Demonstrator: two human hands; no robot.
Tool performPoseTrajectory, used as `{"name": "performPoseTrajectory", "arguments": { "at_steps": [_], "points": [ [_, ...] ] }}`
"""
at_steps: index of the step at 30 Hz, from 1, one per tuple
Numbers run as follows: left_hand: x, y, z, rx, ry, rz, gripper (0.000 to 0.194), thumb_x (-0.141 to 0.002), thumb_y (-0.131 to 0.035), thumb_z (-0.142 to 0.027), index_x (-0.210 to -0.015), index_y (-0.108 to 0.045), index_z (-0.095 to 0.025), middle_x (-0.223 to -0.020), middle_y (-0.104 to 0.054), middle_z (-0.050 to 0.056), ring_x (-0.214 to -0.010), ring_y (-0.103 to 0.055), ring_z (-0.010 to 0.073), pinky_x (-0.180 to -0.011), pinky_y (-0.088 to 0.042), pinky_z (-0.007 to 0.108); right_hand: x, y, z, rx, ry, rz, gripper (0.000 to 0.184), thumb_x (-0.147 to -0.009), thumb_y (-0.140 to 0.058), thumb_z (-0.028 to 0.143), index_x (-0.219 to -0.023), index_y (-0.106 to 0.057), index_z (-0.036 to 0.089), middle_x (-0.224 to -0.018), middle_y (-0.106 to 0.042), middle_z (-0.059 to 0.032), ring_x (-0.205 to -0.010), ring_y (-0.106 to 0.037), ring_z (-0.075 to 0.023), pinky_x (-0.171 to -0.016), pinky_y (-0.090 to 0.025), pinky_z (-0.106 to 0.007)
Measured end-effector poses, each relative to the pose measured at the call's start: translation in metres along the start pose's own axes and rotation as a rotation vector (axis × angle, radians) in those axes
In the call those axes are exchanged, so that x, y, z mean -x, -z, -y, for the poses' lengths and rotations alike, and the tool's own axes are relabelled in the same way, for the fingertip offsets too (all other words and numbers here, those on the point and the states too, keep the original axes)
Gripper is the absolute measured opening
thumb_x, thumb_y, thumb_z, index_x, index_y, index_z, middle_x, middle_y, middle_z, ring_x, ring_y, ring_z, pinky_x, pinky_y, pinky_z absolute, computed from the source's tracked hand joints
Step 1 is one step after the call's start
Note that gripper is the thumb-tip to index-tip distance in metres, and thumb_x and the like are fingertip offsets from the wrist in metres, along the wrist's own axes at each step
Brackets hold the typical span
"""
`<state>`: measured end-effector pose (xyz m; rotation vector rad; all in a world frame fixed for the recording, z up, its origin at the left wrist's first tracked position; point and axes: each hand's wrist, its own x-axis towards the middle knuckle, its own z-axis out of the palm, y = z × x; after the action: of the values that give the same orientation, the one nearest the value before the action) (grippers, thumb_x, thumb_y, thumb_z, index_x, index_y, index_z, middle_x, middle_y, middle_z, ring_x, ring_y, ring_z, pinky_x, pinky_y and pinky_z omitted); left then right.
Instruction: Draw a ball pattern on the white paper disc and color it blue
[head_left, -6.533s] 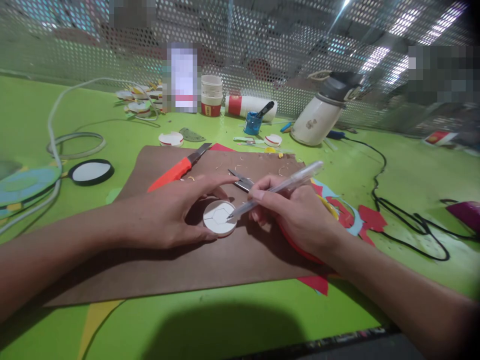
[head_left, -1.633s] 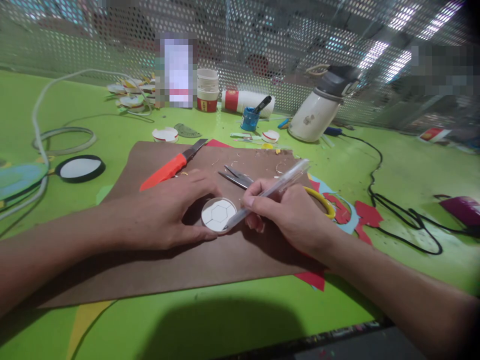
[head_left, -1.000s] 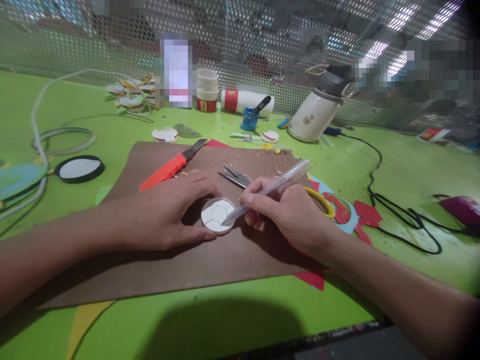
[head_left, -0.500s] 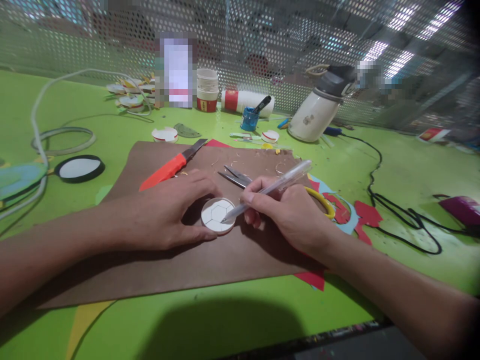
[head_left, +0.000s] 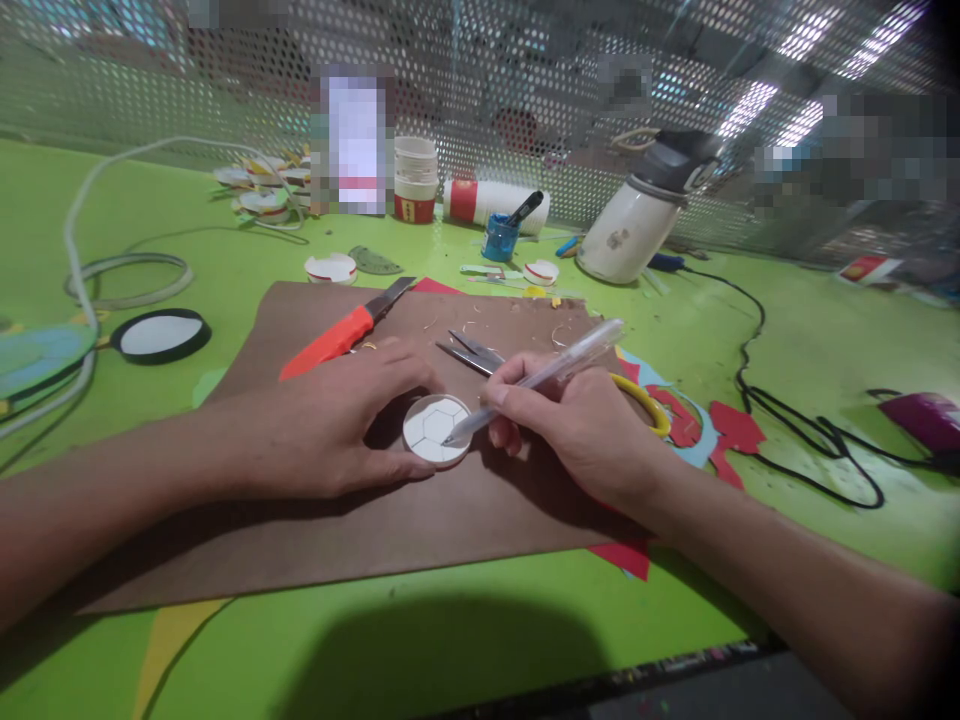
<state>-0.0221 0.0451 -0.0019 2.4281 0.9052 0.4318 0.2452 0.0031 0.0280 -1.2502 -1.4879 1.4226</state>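
A small white disc (head_left: 429,425) with black lines in a football-like pattern lies on the brown mat (head_left: 337,540). My left hand (head_left: 337,420) is curved round its left side, thumb at the near edge and fingers at the far edge, holding it. In my right hand (head_left: 570,410) is a clear-barrelled pen (head_left: 577,355), gripped near its tip. The pen's point rests on the lower right of the disc's face. Scissors (head_left: 472,350) with yellow handles lie partly hidden behind my right hand. An orange-handled utility knife (head_left: 334,340) lies beyond my left hand.
Behind the mat are paper cups (head_left: 415,185), a blue paint jar (head_left: 499,238) and a leaning white bottle (head_left: 626,230). Red paper scraps (head_left: 735,428) and a black cable (head_left: 817,430) lie right. At left are a white cable (head_left: 71,240) and a black-rimmed disc (head_left: 160,335).
Almost nothing differs. Both hands, the pen and the disc keep their places; the whole view has shifted very slightly.
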Motion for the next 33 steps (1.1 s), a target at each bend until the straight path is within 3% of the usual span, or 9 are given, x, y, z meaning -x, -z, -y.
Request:
{"name": "performPoseTrajectory", "arguments": {
  "at_steps": [14, 33],
  "points": [
    [-0.0002, -0.001, 0.0018, -0.011, 0.015, -0.007, 0.042, -0.101, -0.079, -0.061, -0.13, -0.079, -0.031, -0.131, -0.084, 0.006, -0.116, -0.076, 0.0341, -0.097, -0.061, 0.045, -0.0009, 0.0003, -0.0026, 0.012, 0.04, -0.011, 0.024, -0.092, -0.085, 0.026, -0.074, -0.07, 0.024, -0.063, -0.073, 0.0025, -0.059, -0.063, -0.0135, -0.064, -0.052, -0.028],
    [-0.0009, -0.0003, -0.0016, -0.005, 0.021, -0.007, 0.041, -0.103, -0.077, -0.062, -0.13, -0.08, -0.033, -0.13, -0.084, 0.006, -0.115, -0.075, 0.0339, -0.097, -0.06, 0.045, 0.0012, -0.0014, 0.0019, 0.012, -0.004, -0.013, 0.018, -0.087, -0.078, 0.016, -0.074, -0.07, 0.024, -0.06, -0.072, 0.005, -0.058, -0.063, -0.0117, -0.061, -0.051, -0.025]
  ]
}}
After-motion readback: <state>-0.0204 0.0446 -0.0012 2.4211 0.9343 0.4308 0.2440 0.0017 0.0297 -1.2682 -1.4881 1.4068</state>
